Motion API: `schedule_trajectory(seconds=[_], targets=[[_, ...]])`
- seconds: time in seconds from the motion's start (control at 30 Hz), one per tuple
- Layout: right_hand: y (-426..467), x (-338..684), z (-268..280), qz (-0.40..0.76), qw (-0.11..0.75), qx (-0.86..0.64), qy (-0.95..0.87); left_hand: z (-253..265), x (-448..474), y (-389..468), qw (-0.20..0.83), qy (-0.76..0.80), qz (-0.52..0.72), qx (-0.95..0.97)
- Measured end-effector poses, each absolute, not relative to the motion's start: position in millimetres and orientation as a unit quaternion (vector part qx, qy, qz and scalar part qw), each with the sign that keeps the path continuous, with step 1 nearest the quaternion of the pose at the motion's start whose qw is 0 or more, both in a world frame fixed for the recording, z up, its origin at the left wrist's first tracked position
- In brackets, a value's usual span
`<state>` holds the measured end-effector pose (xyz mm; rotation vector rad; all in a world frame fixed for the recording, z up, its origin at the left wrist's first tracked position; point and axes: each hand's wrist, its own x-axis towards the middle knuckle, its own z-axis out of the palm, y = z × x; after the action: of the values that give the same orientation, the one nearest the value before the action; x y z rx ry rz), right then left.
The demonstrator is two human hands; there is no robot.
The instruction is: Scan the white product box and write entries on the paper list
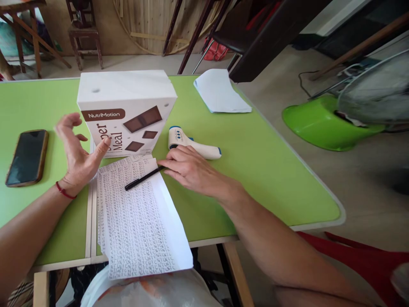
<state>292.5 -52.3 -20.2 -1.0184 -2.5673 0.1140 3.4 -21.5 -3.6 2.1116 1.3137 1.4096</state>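
Note:
My left hand (78, 155) is raised at the left front of a white NutriMotion box (128, 87). Its fingers are spread and curved, with the thumb in front of the box's printed face; contact cannot be made out. My right hand (193, 170) has its fingers closed at the far end of a black pen (143, 178). The pen lies slantwise over a sheet of paper (137, 230) covered in handwriting. The sheet hangs over the table's near edge, its top by the box. Just beyond my right hand lies a white and blue infrared thermometer (204, 150), partly covered by the fingers.
A phone (27, 157) in a brown-edged case lies on the left of the green table (271, 187). Folded white papers (220, 90) are at the far right edge. Beyond stand a small wooden chair (84, 36) and a green plastic stool (316, 123).

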Motion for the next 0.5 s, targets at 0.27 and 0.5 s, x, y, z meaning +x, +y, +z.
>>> schedule_trajectory(seconds=[0.27,0.5], targets=[[-45.1,306.7,-15.8,0.001,0.228,-0.378,-0.897,13.1,38.9,-73.1,-0.061,0.141,0.299,0.942],[-52.1,294.5,-9.0,0.142,0.469,-0.442,-0.751,-0.9,52.7,-90.6,-0.062,0.229,0.063,0.969]])
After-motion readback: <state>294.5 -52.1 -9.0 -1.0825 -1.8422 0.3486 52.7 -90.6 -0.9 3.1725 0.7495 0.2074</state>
